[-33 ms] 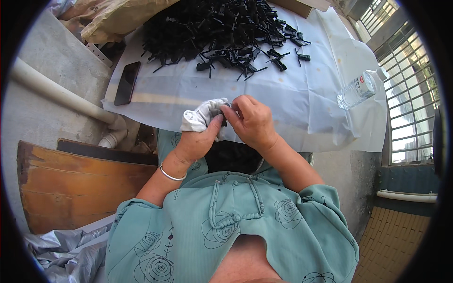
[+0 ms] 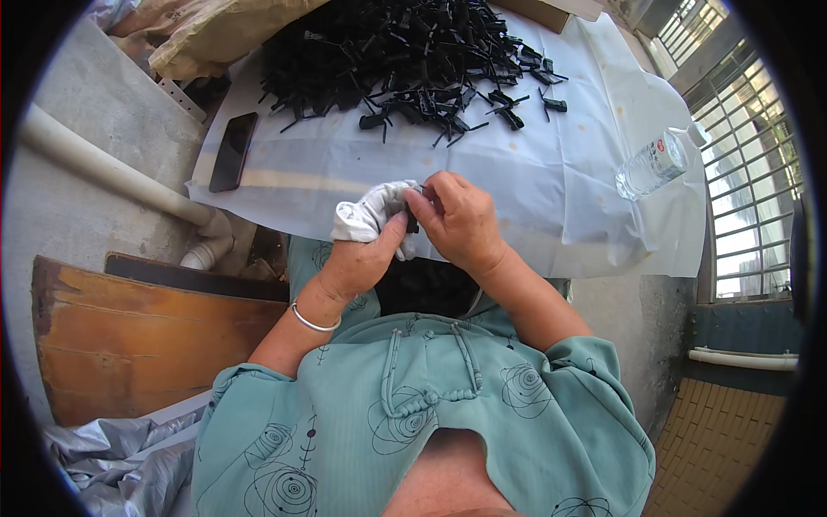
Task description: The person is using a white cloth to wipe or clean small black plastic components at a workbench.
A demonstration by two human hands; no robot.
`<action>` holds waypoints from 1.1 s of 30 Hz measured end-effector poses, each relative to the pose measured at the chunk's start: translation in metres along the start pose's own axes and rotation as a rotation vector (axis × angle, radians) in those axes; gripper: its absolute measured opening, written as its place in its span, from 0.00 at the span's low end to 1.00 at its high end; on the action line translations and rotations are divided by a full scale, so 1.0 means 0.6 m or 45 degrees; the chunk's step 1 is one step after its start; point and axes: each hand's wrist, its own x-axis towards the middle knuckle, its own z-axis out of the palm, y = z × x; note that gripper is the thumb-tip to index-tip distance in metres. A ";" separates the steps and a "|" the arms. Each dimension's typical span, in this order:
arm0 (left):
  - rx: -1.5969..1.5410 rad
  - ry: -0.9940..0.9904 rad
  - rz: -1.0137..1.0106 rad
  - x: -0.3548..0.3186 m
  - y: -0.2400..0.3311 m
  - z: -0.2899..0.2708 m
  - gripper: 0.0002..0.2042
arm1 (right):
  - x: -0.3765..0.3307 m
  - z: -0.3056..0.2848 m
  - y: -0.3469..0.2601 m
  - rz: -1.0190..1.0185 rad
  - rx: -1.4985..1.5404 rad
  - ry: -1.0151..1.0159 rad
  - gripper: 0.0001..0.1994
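Observation:
A white cloth [image 2: 357,221], perhaps a glove, covers the fingers of my left hand [image 2: 362,261], while its thumb is bare. Between that thumb and the cloth sits a small black plastic part [image 2: 413,226], mostly hidden by my hands. My right hand [image 2: 466,226] is closed in a pinch at the upper end of this part, its thumb and index finger together; what exactly the fingertips grip is hidden. Both hands meet over the near edge of the table. Farther back lies a large pile of similar black plastic parts [image 2: 388,60] with thin protruding arms.
White plastic sheeting [image 2: 517,189] covers the table. A dark phone [image 2: 233,153] lies at left, and a clear water bottle [image 2: 652,165] lies at right. Brown paper [image 2: 224,39] and a cardboard box [image 2: 538,13] border the pile. A wooden board [image 2: 155,336] stands left of my legs.
The black part and the cloth have shifted very slightly to the right in my left hand. Everything else looks the same.

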 end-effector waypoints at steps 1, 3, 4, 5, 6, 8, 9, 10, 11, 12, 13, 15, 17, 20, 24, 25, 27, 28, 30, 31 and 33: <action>-0.148 -0.090 -0.062 -0.003 0.004 0.001 0.13 | 0.002 0.002 -0.003 0.073 0.085 -0.006 0.10; -0.108 -0.072 -0.060 -0.007 0.004 0.000 0.14 | 0.005 -0.002 -0.007 0.144 0.170 -0.013 0.10; -0.072 -0.058 -0.059 -0.007 0.003 -0.001 0.15 | 0.006 -0.009 -0.008 0.213 0.269 -0.126 0.10; -0.072 -0.058 -0.057 -0.006 0.001 -0.002 0.15 | 0.006 -0.015 -0.007 0.283 0.367 -0.240 0.11; 0.082 0.029 0.019 -0.006 -0.001 -0.002 0.15 | 0.004 -0.019 -0.006 0.284 0.366 -0.239 0.11; 0.234 0.113 0.095 -0.005 -0.002 0.001 0.15 | -0.001 -0.026 -0.006 0.219 0.371 -0.396 0.12; 0.335 0.134 0.122 -0.006 -0.001 0.005 0.14 | -0.001 -0.026 -0.005 0.220 0.369 -0.394 0.12; 0.436 0.156 0.148 -0.006 0.000 0.008 0.13 | -0.001 -0.023 -0.005 0.253 0.349 -0.441 0.12; 0.436 0.153 0.149 -0.005 -0.005 0.010 0.13 | -0.002 -0.019 -0.006 0.286 0.329 -0.487 0.12; 0.575 0.200 0.307 -0.005 -0.013 0.012 0.13 | -0.003 -0.014 -0.006 0.288 0.328 -0.486 0.12; 0.714 0.247 0.466 -0.005 -0.016 0.014 0.13 | -0.006 -0.007 -0.007 0.398 0.370 -0.451 0.13; 0.830 0.229 0.513 -0.001 -0.015 0.011 0.13 | -0.010 0.004 -0.007 0.506 0.412 -0.414 0.13; 0.948 0.212 0.563 0.003 -0.014 0.010 0.14 | -0.011 0.010 -0.006 0.592 0.430 -0.404 0.13; 0.890 0.205 0.498 -0.001 -0.023 0.007 0.14 | -0.014 0.010 0.006 0.548 0.567 -0.406 0.13; 0.163 0.137 0.155 0.008 -0.019 -0.011 0.15 | -0.003 -0.023 0.010 0.423 0.464 -0.371 0.11; -0.013 0.108 -0.020 0.008 -0.011 -0.015 0.14 | -0.001 -0.032 0.014 0.424 0.331 -0.580 0.09; -0.148 0.108 -0.098 0.007 -0.006 -0.011 0.14 | -0.005 -0.036 0.024 0.425 0.194 -0.786 0.08; -0.129 0.101 -0.107 0.007 -0.006 -0.011 0.14 | -0.012 -0.032 0.034 0.285 0.278 -0.630 0.06; -0.109 0.094 -0.119 0.007 -0.005 -0.009 0.14 | -0.015 -0.028 0.039 0.148 0.360 -0.475 0.05; -0.012 0.040 -0.122 0.006 -0.002 -0.008 0.15 | -0.011 -0.028 0.037 0.078 0.387 -0.420 0.05; 0.085 -0.015 -0.124 0.004 0.004 -0.007 0.15 | -0.004 -0.029 0.026 0.010 0.412 -0.364 0.06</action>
